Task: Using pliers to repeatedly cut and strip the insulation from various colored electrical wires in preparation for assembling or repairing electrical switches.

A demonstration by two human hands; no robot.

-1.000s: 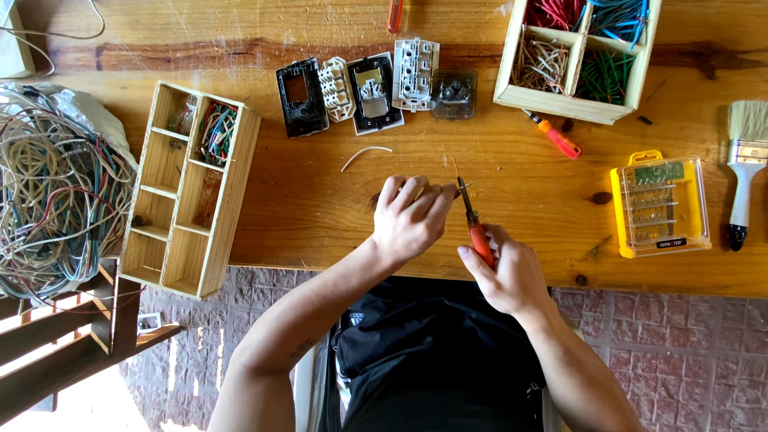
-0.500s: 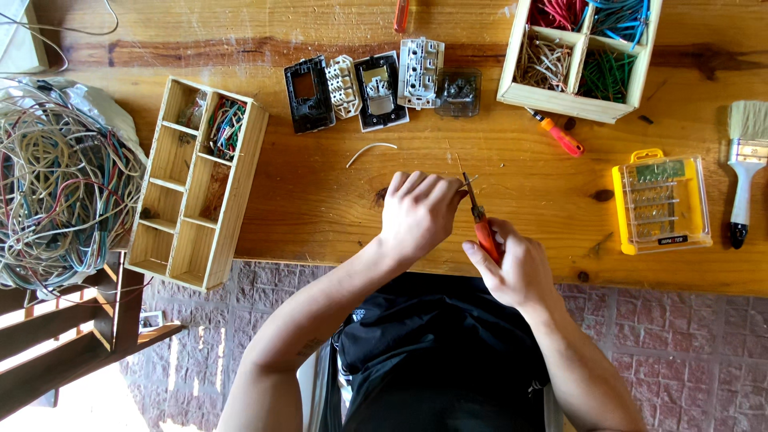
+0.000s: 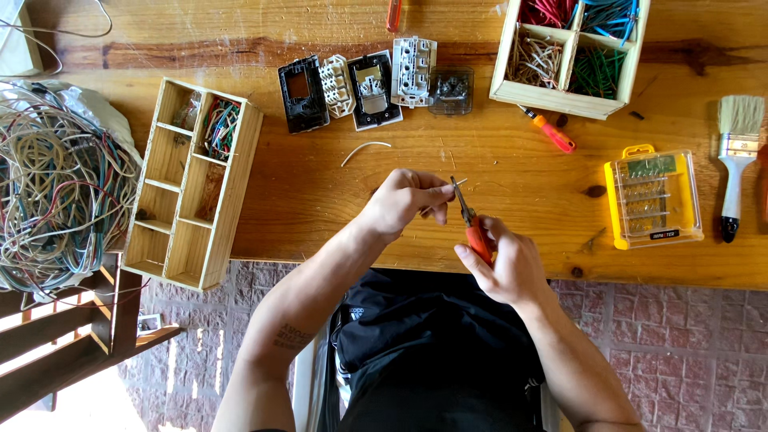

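Near the middle of the frame, the left hand (image 3: 402, 202) is curled shut, pinching a short pale piece of wire (image 3: 459, 183) between thumb and fingertips; only its tip shows, poking out to the right of the fingers. The right hand (image 3: 506, 268), just below and to the right, is wrapped around the orange handles of a pair of pliers (image 3: 472, 222) — the dark nose points up and reaches the wire right at the left fingertips. Whether the nose actually bites the wire is too small to tell. Both hands hover over the near edge of the wooden table (image 3: 320, 192).

A loose curved white wire offcut (image 3: 365, 149) lies on the table above and left of the hands. Further up, a row of dismantled wall switches and sockets (image 3: 370, 86) sits near the top centre. At upper right stands a wooden box (image 3: 565, 102) of sorted coloured wires, with an orange screwdriver (image 3: 550, 132) just below it. A yellow bit case (image 3: 654, 196) lies at right, and a paintbrush (image 3: 734, 164) beside it at the far right edge. On the left is a long wooden compartment tray (image 3: 232, 192) — mostly bare cells — and, at the far left, a big tangle of wires (image 3: 60, 200)
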